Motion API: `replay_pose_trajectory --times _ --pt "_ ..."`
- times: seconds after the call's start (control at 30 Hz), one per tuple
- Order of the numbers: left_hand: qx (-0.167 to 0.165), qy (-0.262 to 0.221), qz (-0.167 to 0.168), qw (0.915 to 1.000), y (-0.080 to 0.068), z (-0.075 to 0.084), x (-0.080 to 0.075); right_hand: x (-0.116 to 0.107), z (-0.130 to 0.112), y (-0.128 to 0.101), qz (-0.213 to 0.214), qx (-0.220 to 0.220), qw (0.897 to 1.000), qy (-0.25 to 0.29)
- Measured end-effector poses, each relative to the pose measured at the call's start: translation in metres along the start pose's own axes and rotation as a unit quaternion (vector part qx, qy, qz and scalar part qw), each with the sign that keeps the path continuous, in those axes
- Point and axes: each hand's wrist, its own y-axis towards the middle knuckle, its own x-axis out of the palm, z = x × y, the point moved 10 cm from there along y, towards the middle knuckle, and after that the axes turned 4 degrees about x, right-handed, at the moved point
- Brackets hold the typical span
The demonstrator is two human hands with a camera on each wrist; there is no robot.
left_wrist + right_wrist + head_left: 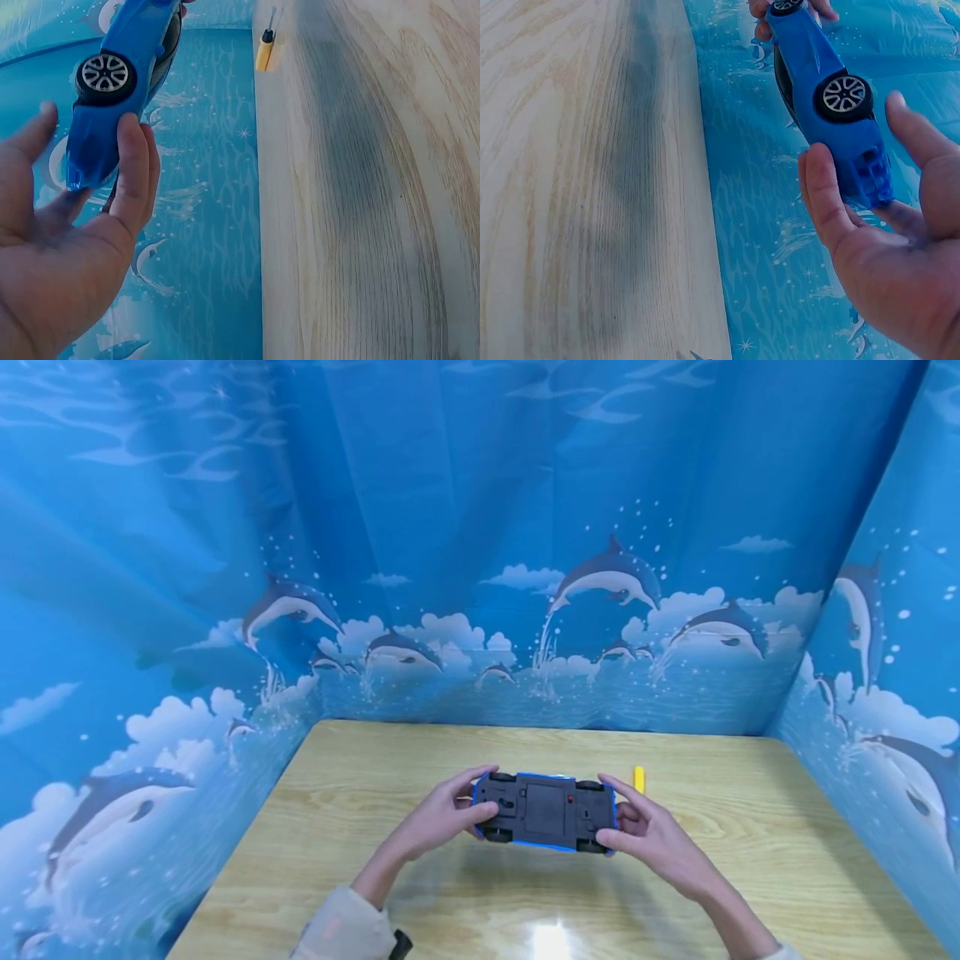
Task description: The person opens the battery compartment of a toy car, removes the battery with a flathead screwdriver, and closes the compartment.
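Holding blue toy car [545,811] upside down above the table [750,827], black underside facing up toward the head camera, probably so the chassis panel and the small red dot on it can be inspected. Gripping one end with left hand [442,817], fingers [133,169] curled round the bumper, thumb pressing on the chassis edge. Gripping the other end with right hand [651,837], fingers [821,199] wrapped under the body, thumb on top. Supporting both ends likely keeping the car level and steady, wheels free. Showing silver spoked wheels and blue bodywork in both wrist views. Lying just beyond the car, near the right hand: small yellow-handled screwdriver [639,778], black collar and thin metal tip visible in the left wrist view [264,49], sitting untouched. Working over a light wood-grain table, glossy, with a lamp glare near the front edge. Surrounding the table on three sides: blue dolphin-print backdrop [480,568], with clouds and waves, draped in folds.
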Motion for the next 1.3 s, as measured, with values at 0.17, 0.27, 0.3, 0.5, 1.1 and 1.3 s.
replay_pose_trajectory --times 0.17,0.27,0.3,0.5,1.1,1.3 --pt "-0.004 -0.013 -0.039 0.9992 -0.002 -0.002 0.004 0.005 0.001 -0.002 -0.045 -0.008 0.999 0.025" --pt "-0.005 -0.007 -0.059 0.9982 -0.004 -0.002 0.006 0.007 0.002 -0.003 -0.062 -0.012 0.998 0.030" --pt "-0.005 -0.008 -0.065 0.9978 -0.005 -0.002 0.006 0.008 0.002 -0.003 -0.067 -0.014 0.997 0.033" --pt "-0.003 -0.037 -0.094 0.9949 -0.008 -0.002 0.012 0.011 0.002 -0.004 -0.079 -0.028 0.996 0.039" --pt "0.017 -0.045 -0.111 0.9927 -0.006 0.004 0.016 0.009 0.001 -0.004 -0.073 -0.016 0.996 0.043" --pt "0.020 -0.045 -0.112 0.9925 -0.007 0.004 0.016 0.010 0.004 -0.003 -0.083 -0.002 0.995 0.059"
